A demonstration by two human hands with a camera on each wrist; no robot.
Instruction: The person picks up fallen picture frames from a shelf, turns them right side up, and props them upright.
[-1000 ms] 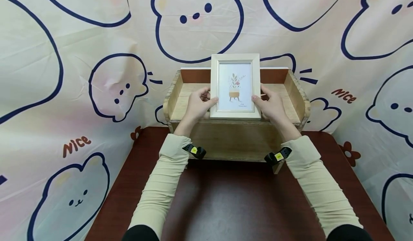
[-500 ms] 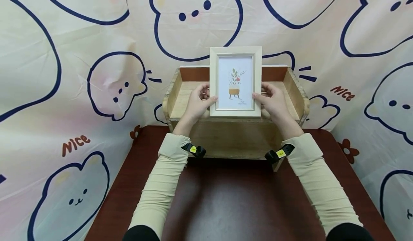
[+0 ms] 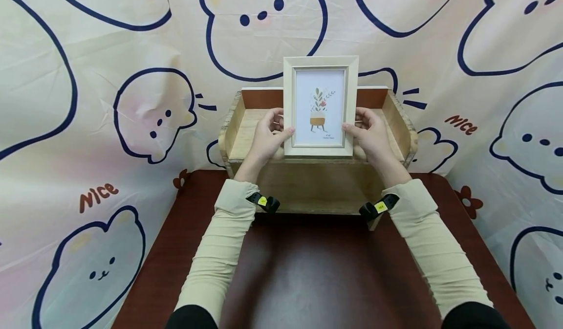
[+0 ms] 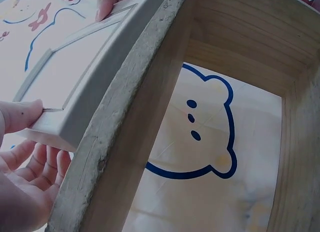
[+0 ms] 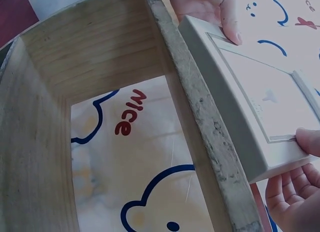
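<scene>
Since 1 s ago, we see the pic frame point(image 3: 320, 106) has come up a bit, its top edge now higher vs the wooden shelf point(image 3: 318, 187). L hand point(image 3: 266, 136) & R hand point(image 3: 373, 136) each have a grip on its sides, thumbs on front. It's at the shelf's upper front edge; we can't tell if touching. Shelf's on the desk point(image 3: 316, 270).

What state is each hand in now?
Left hand: holding the picture frame by one side.
Right hand: holding the same picture frame by its opposite side.
</scene>
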